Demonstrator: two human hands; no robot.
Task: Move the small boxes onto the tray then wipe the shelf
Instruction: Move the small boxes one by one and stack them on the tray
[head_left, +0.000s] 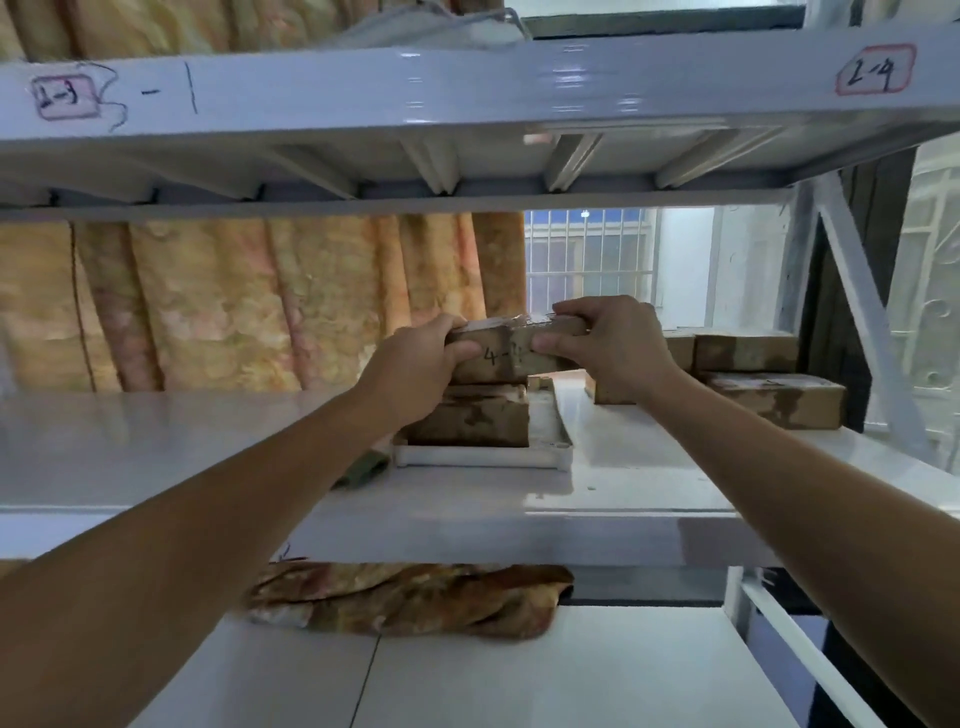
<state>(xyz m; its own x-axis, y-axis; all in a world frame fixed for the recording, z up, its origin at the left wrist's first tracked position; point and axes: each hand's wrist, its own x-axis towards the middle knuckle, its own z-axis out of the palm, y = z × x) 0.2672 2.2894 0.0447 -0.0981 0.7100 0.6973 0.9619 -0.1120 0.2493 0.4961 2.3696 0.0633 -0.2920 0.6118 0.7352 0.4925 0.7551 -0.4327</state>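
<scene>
A small taped cardboard box (506, 358) with black handwriting is held in the air by both hands. My left hand (421, 364) grips its left end and my right hand (615, 348) grips its right end. Directly beneath it another cardboard box (470, 418) lies in the white tray (483, 457) on the white shelf (623, 483). More small boxes (779, 397) are stacked on the shelf at the right, partly hidden by my right hand. A green cloth (363, 467) lies left of the tray, half hidden by my left forearm.
The upper shelf beam (467, 88) with handwritten labels hangs low overhead. An orange patterned curtain (234, 301) hangs behind the shelf. A diagonal brace (867, 312) stands at the right. Patterned fabric (410, 597) lies on the lower shelf.
</scene>
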